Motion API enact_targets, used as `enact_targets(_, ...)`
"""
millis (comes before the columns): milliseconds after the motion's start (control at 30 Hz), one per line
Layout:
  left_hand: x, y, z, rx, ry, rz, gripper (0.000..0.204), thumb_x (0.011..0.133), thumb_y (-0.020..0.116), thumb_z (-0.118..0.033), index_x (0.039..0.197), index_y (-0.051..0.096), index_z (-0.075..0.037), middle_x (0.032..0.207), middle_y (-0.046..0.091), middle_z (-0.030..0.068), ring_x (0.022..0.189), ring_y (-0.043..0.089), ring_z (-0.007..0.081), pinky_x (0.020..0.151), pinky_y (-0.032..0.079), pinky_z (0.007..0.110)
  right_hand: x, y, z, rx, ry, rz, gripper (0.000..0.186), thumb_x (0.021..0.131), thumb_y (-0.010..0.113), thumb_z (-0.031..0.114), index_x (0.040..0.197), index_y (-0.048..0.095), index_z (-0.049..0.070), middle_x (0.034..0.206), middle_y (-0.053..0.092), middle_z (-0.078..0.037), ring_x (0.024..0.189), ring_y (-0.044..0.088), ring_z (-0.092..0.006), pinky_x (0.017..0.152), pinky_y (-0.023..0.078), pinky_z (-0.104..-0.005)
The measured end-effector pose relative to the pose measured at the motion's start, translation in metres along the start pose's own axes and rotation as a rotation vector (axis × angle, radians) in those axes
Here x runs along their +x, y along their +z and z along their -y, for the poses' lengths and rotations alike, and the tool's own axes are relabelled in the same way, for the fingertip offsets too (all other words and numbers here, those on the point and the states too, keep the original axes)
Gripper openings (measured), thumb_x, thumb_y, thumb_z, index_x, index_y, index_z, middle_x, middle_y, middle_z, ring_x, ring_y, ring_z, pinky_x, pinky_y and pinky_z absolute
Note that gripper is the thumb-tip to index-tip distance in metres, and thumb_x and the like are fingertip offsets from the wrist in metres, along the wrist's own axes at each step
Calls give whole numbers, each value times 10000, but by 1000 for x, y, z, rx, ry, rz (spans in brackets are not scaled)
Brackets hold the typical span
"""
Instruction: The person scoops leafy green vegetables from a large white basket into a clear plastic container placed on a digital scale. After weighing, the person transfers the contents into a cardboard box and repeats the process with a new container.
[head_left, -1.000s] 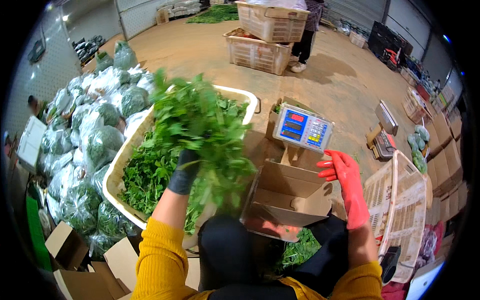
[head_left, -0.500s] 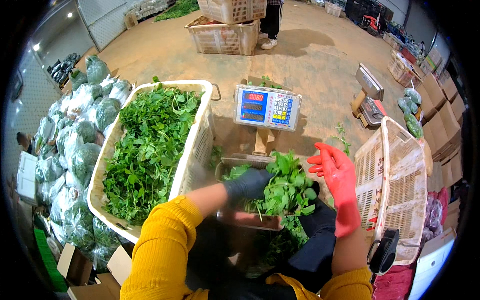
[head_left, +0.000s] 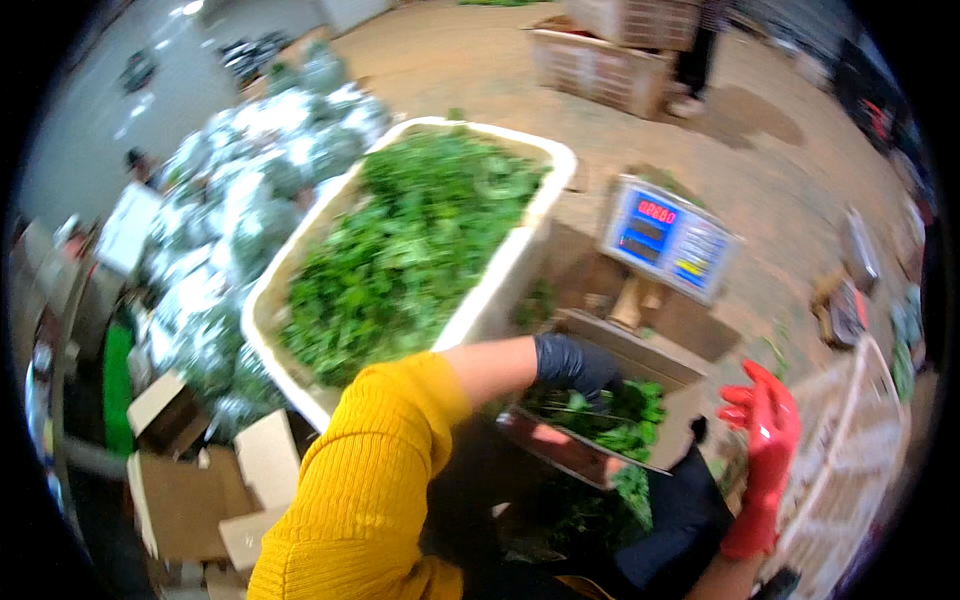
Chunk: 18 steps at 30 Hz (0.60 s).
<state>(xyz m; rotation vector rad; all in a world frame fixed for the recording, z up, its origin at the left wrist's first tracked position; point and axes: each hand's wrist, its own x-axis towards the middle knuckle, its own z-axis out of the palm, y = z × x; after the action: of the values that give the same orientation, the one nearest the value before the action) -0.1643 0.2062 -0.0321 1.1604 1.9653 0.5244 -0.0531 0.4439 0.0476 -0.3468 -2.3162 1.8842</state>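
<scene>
My left hand, in a dark glove, reaches down into the scale's metal tray, onto the leafy greens there. Its fingers are hidden among the stems and blurred. To the right of the tray, my right hand, in a red rubber glove, is raised with fingers stretched and nothing in it. Behind the tray stands the scale's display, with lit red digits. On the left, a big white crate is filled with more loose greens.
Bagged greens are heaped at the far left, with open cardboard boxes in front. An upright pale crate stands close on my right. Stacked crates and a standing person are at the back.
The left hand has lowered the bunch of greens into the tray. My view has swung left, so everything sits further right and tilted. The right hand remains raised and open.
</scene>
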Motion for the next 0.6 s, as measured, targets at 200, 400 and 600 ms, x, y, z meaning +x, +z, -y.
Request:
enact_targets(200,-231,-42,41,-428,-535,-628,359,789,613,-387,909,666,-54,886,644,87,782,569,179,757,447,323,-9,6,11,-136,-14,-74,330,941,396,247,1157,537,42,817,621,-93,600,555,-109,534,420,-225)
enact_targets(400,-392,80,183,4,-1315,-668,605,704,608,-572,921,639,-8,919,629,204,879,591,367,770,462,377,7,21,0,-213,17,-64,365,932,395,323,1161,550,85,825,600,-70,574,519,-84,521,385,-195)
enact_targets(600,-361,142,226,-107,-1745,-538,914,643,555,-705,1252,369,-48,1292,344,225,1201,291,425,962,168,588,18,56,4,-269,40,-53,343,930,411,295,1160,543,78,803,594,-75,553,510,-89,518,380,-196)
